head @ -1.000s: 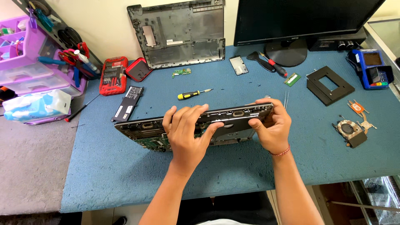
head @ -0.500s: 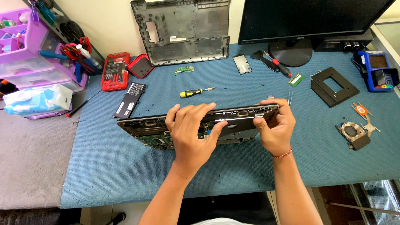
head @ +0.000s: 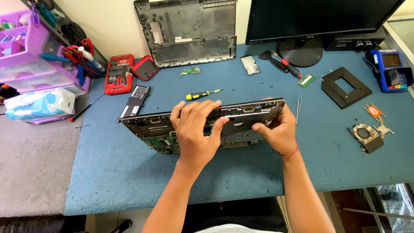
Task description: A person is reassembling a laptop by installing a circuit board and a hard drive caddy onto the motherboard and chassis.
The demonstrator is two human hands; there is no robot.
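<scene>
Gripping a dark, opened laptop chassis (head: 241,113), circuit board exposed.

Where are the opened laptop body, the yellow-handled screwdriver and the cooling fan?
opened laptop body (head: 148,125), head view, left end of the exposed frame.
yellow-handled screwdriver (head: 196,95), head view, on its handle.
cooling fan (head: 363,133), head view, on the round fan housing.

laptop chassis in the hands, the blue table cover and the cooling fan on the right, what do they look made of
Laptop chassis: looks like dark grey matte plastic with a dull sheen, a green circuit board showing inside.
Blue table cover: seems a soft felt or foam mat, with a fuzzy, speckled surface.
Cooling fan: dark plastic housing; its copper-coloured pipe looks like metal.
</scene>
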